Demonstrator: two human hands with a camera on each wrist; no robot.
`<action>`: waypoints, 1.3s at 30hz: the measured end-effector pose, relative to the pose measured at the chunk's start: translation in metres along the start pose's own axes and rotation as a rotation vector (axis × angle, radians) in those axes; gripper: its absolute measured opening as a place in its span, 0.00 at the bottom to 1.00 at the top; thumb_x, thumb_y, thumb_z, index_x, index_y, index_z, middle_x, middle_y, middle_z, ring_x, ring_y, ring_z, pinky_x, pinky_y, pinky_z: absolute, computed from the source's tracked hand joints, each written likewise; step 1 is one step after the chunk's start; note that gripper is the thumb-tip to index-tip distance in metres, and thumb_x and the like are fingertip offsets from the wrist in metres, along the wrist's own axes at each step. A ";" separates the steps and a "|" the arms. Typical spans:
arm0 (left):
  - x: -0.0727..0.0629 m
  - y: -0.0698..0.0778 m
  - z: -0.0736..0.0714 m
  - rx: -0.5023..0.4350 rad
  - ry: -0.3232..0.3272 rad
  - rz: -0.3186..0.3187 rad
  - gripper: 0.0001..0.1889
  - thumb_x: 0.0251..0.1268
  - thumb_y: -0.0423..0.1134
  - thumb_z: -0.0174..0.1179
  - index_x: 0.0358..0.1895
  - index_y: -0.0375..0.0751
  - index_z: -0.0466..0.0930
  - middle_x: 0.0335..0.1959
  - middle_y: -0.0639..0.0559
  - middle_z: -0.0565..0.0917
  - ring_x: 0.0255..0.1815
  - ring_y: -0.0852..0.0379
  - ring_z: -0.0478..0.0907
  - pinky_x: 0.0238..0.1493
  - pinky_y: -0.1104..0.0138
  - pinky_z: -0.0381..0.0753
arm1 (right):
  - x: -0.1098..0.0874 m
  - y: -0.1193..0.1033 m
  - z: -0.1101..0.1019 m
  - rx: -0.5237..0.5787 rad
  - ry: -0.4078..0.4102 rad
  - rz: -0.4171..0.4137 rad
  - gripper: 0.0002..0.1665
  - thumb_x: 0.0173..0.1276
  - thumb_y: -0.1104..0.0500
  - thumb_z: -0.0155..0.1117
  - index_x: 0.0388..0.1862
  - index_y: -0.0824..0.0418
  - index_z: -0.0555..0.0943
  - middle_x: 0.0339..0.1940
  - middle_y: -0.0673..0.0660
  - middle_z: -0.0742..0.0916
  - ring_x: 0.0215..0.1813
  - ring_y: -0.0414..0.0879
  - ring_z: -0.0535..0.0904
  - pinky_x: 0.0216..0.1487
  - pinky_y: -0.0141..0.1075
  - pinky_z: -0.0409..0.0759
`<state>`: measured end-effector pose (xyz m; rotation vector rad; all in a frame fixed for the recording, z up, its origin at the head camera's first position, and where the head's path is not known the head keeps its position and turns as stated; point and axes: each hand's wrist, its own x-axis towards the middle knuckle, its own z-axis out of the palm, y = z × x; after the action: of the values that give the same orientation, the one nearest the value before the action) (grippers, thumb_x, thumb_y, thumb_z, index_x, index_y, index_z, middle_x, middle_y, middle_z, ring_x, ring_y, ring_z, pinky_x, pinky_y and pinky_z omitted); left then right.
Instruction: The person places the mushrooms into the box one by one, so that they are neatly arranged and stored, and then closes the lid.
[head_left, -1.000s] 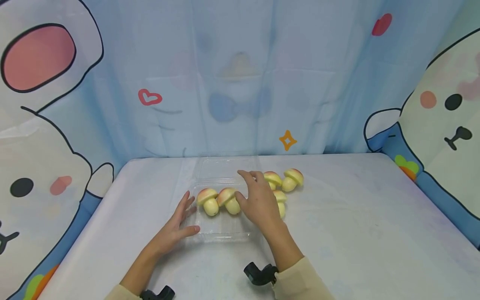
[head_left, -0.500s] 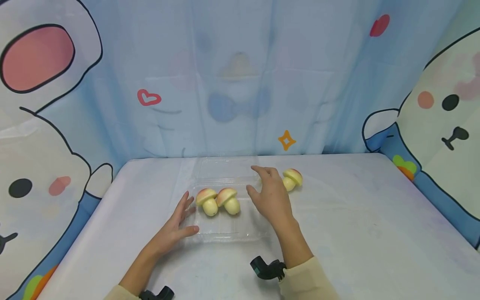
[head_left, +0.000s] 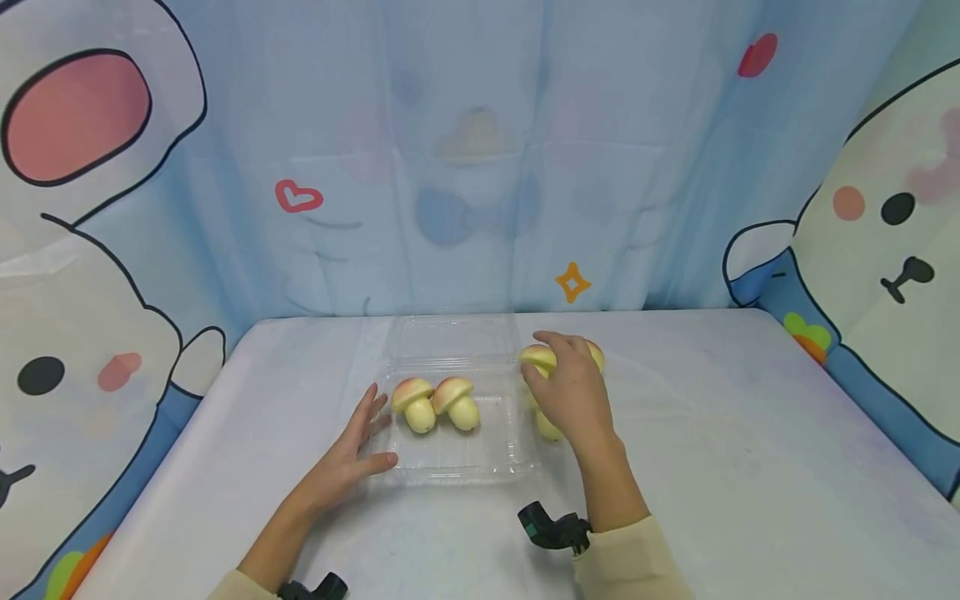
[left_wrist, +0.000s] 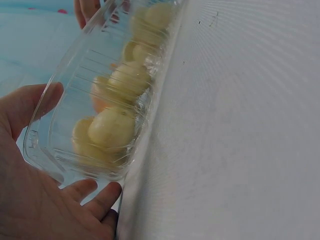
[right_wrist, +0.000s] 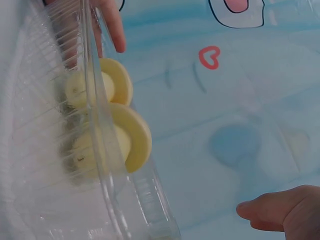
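Observation:
Two yellow toy mushrooms with reddish caps, a left one [head_left: 415,408] and a right one [head_left: 459,407], lie side by side in the clear plastic box [head_left: 438,458]. My left hand [head_left: 347,458] rests at the box's left end, thumb and fingers spread; in the left wrist view its thumb [left_wrist: 49,100] lies near the rim. To the right of the box, my right hand [head_left: 573,392] is over more mushrooms, partly hiding a near mushroom [head_left: 548,428], a middle mushroom [head_left: 536,357] and a far mushroom [head_left: 597,355]. In the right wrist view its thumb [right_wrist: 272,210] shows with nothing against it.
The box's hinged lid [head_left: 453,340] lies folded back behind it. A white cloth [head_left: 712,450] covers the table. Behind stands a blue printed curtain [head_left: 480,75] with cartoon figures. A black wrist camera [head_left: 553,529] sits on my right forearm.
My right hand has moved from over the box to the right, above the loose mushrooms. My left hand and the two mushrooms in the box have stayed in place.

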<state>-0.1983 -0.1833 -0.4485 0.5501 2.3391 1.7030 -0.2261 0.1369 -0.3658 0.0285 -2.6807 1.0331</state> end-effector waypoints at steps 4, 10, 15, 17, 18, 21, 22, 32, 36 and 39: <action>-0.001 0.000 0.000 -0.004 -0.003 0.000 0.55 0.68 0.39 0.61 0.85 0.43 0.27 0.86 0.34 0.41 0.84 0.28 0.46 0.75 0.28 0.48 | 0.000 0.003 -0.005 -0.024 -0.041 0.027 0.30 0.73 0.56 0.64 0.72 0.60 0.76 0.68 0.70 0.76 0.65 0.67 0.77 0.63 0.61 0.76; -0.001 0.000 0.000 0.000 -0.006 0.000 0.54 0.68 0.40 0.61 0.85 0.44 0.27 0.86 0.34 0.42 0.84 0.28 0.47 0.75 0.29 0.49 | -0.002 0.011 -0.015 -0.037 -0.107 0.053 0.30 0.74 0.55 0.64 0.72 0.61 0.74 0.73 0.70 0.73 0.70 0.70 0.73 0.65 0.64 0.73; -0.002 -0.001 0.000 0.002 -0.006 0.003 0.54 0.68 0.40 0.61 0.85 0.43 0.27 0.86 0.34 0.41 0.84 0.28 0.47 0.75 0.29 0.50 | 0.000 0.020 -0.020 -0.024 -0.175 0.084 0.32 0.73 0.54 0.63 0.72 0.63 0.74 0.75 0.69 0.73 0.73 0.68 0.70 0.67 0.63 0.72; -0.002 -0.001 0.000 -0.002 -0.004 0.005 0.54 0.69 0.40 0.61 0.85 0.43 0.27 0.86 0.34 0.41 0.84 0.27 0.47 0.75 0.29 0.50 | 0.001 0.023 -0.020 -0.014 -0.202 0.095 0.33 0.72 0.53 0.63 0.72 0.65 0.73 0.74 0.69 0.75 0.71 0.68 0.72 0.65 0.62 0.73; -0.002 -0.001 0.000 -0.004 -0.001 0.005 0.54 0.69 0.40 0.61 0.85 0.43 0.27 0.86 0.34 0.42 0.84 0.28 0.47 0.75 0.29 0.50 | 0.001 0.024 -0.020 -0.010 -0.215 0.101 0.33 0.72 0.53 0.64 0.72 0.65 0.73 0.73 0.70 0.76 0.71 0.68 0.72 0.64 0.62 0.74; -0.002 -0.001 0.000 -0.003 0.001 0.002 0.54 0.69 0.40 0.61 0.85 0.43 0.27 0.86 0.34 0.42 0.84 0.28 0.47 0.75 0.29 0.49 | 0.002 0.026 -0.020 -0.009 -0.245 0.125 0.34 0.71 0.53 0.64 0.73 0.66 0.73 0.71 0.72 0.78 0.70 0.69 0.73 0.63 0.62 0.76; -0.002 -0.001 0.000 -0.004 0.004 0.001 0.54 0.69 0.40 0.61 0.85 0.43 0.27 0.86 0.34 0.42 0.84 0.28 0.47 0.75 0.29 0.49 | 0.002 0.027 -0.020 -0.012 -0.255 0.133 0.34 0.71 0.53 0.65 0.72 0.66 0.73 0.70 0.73 0.78 0.70 0.70 0.73 0.63 0.62 0.76; -0.001 -0.001 -0.002 0.015 -0.008 0.016 0.55 0.69 0.39 0.61 0.85 0.43 0.27 0.86 0.34 0.42 0.83 0.26 0.47 0.75 0.29 0.48 | 0.001 0.034 -0.016 0.004 -0.336 0.182 0.35 0.69 0.54 0.66 0.71 0.67 0.73 0.66 0.75 0.80 0.55 0.63 0.84 0.48 0.50 0.84; 0.000 -0.001 -0.002 0.011 -0.012 0.016 0.54 0.69 0.39 0.61 0.85 0.43 0.27 0.86 0.34 0.42 0.83 0.27 0.47 0.76 0.29 0.48 | 0.002 0.034 -0.015 0.034 -0.351 0.191 0.36 0.67 0.56 0.68 0.72 0.67 0.72 0.61 0.74 0.81 0.39 0.54 0.85 0.35 0.42 0.84; 0.000 -0.001 -0.002 0.016 -0.011 0.018 0.55 0.69 0.40 0.61 0.85 0.43 0.27 0.86 0.34 0.42 0.83 0.26 0.47 0.75 0.29 0.48 | 0.002 0.034 -0.014 0.045 -0.363 0.202 0.36 0.66 0.58 0.70 0.71 0.67 0.72 0.58 0.71 0.82 0.35 0.52 0.84 0.32 0.40 0.83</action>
<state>-0.1991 -0.1858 -0.4489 0.5832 2.3488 1.6863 -0.2287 0.1715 -0.3773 -0.0528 -3.0358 1.2538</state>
